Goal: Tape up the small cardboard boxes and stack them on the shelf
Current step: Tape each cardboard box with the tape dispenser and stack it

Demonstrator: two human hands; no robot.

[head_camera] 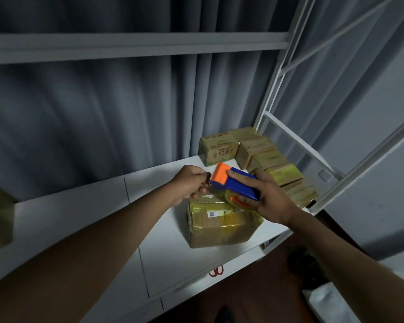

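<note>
Right hand (pixel 269 198) grips a blue-and-orange plastic tape dispenser (pixel 237 185) above the taped brown cardboard box (pixel 222 223); left hand (pixel 191 183) fingers pinch the tape end.

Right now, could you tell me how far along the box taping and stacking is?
Done: several taped boxes already sit in a row at the back right of the shelf. In hand: one box lies at the front while the right hand holds the tape dispenser over it and the left hand pinches the tape end. Left: finish sealing this box and place it with the others.
</note>
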